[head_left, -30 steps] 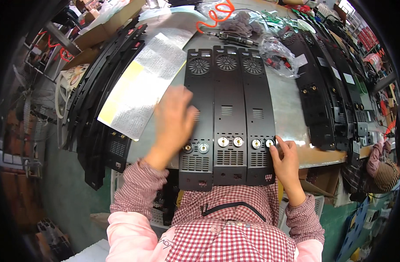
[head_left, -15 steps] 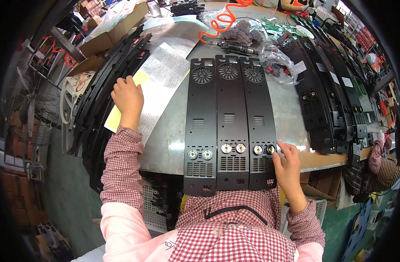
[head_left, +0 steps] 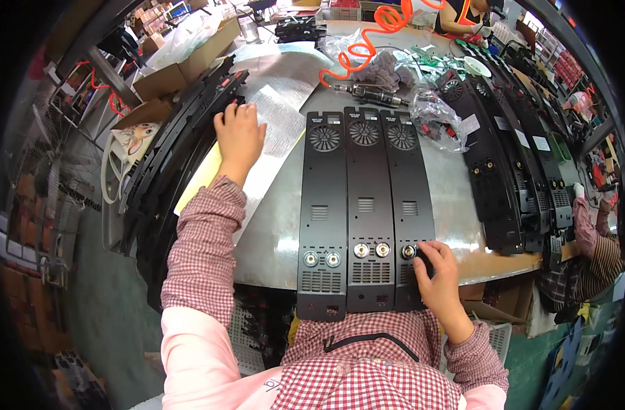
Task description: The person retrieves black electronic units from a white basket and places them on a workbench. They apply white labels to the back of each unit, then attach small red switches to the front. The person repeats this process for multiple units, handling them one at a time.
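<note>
Three long black perforated metal panels lie side by side before me: a left panel [head_left: 323, 184], a middle panel [head_left: 368, 178] and a right panel [head_left: 411, 184]. Each has a round fan grille at its far end, and pairs of round metal terminals show near the close ends. My right hand [head_left: 441, 280] rests at the right panel's near edge, thumb and forefinger apart, covering one terminal beside the visible terminal [head_left: 409, 251]. Above the printed paper sheets [head_left: 278, 109], my left hand [head_left: 241, 140] is raised with bent fingers and thumb apart, close to stacked black panels [head_left: 183, 130]. I see nothing held in it.
Beyond the panels lie a black power screwdriver [head_left: 370, 94], a coiled orange hose [head_left: 357, 55] and a clear plastic bag [head_left: 439, 123] of small parts. More black panels [head_left: 487, 184] line the right side. A co-worker [head_left: 466, 20] sits across the table, another person's arm [head_left: 586, 225] at right.
My left hand has moved right and slightly farther over the paper. My right hand has shifted a little left over the right panel's terminal. The whole view has tilted slightly.
</note>
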Demonstrator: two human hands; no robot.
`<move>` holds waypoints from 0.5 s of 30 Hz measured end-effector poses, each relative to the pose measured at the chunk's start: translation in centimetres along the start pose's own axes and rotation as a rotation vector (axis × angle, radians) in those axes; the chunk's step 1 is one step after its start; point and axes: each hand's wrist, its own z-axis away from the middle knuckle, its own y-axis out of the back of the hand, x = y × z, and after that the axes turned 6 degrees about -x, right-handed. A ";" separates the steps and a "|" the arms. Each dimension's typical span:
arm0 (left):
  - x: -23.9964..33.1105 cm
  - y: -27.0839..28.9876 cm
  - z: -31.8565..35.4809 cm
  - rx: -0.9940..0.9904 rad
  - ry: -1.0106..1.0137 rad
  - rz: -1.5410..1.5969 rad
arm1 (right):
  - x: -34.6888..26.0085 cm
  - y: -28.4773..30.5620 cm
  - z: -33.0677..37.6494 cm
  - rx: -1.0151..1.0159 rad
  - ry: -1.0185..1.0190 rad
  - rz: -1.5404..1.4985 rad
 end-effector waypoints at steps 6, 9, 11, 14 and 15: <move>1.7 -4.8 -3.5 -0.191 0.074 -0.221 | -0.5 -0.3 0.7 -0.021 -0.008 0.002; 1.8 -6.2 -4.1 -0.137 0.109 -0.275 | -0.2 0.2 1.2 -0.004 -0.027 -0.003; 2.3 -5.9 -5.1 -0.135 0.160 -0.180 | 0.6 0.5 1.3 0.020 -0.031 -0.001; 2.6 -4.0 -5.5 0.035 0.136 -0.141 | 0.8 0.5 1.2 0.054 -0.031 0.008; 2.4 -3.1 -5.1 0.044 0.091 -0.085 | 0.5 0.6 0.8 0.071 0.004 0.025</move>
